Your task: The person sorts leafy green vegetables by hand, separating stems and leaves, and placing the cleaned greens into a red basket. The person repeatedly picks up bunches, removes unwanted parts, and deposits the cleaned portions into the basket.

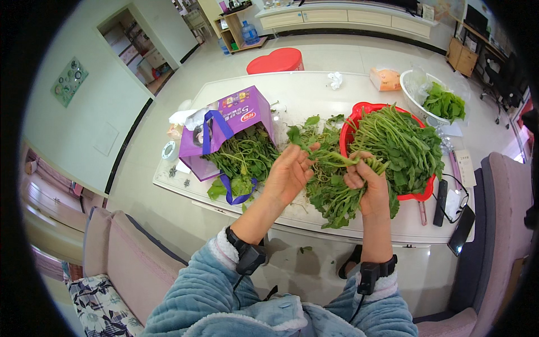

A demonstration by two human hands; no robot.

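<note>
My right hand [367,179] is closed around a bunch of leafy green stalks [343,202], whose leaves hang down over the table's near side. Just to the left, my left hand [294,166] has its fingers curled at a leafy stem; how firmly it grips is unclear. A red plastic basin [346,134], heaped with long-stemmed greens [391,143], stands beyond and right of my right hand. Loose leaves and stems [313,130] lie between the hands and the basin. On the left, a purple bag [252,103] with blue handles lies on its side, greens [248,153] spilling from its mouth.
The white table [294,86] also bears a crumpled tissue [335,80], an orange packet [385,80], a white basket [406,90] with lettuce, a tape roll [169,150], a remote control [440,203], glasses and a phone [462,229]. A red stool [276,61] stands beyond; sofas flank both sides.
</note>
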